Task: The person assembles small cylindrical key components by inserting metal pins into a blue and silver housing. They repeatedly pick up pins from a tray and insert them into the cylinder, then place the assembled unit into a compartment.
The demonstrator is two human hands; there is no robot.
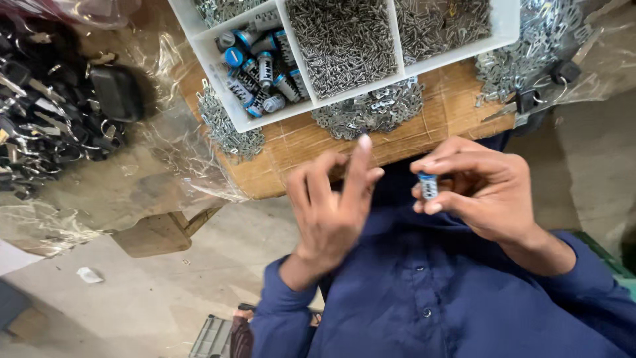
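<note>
A small silver-and-blue cylinder [428, 186] was pinched between the fingers of the right hand [480, 192], held above the table [437, 122]. The left hand [331, 202] was held just beside it, loosely curled and grasping nothing. Similar cylinders [262, 63] were kept in a white divided tray [218, 76] beside small screws [344, 43].

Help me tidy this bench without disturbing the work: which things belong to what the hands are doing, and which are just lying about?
In use:
- small blue-capped metal cylinder, pinched in right hand
- left hand, blurred, contents unclear
- white divided tray with matching cylinders and small metal pins

Lying about:
- black key heads on plastic sheet
- loose metal plates
- cardboard scrap
</note>
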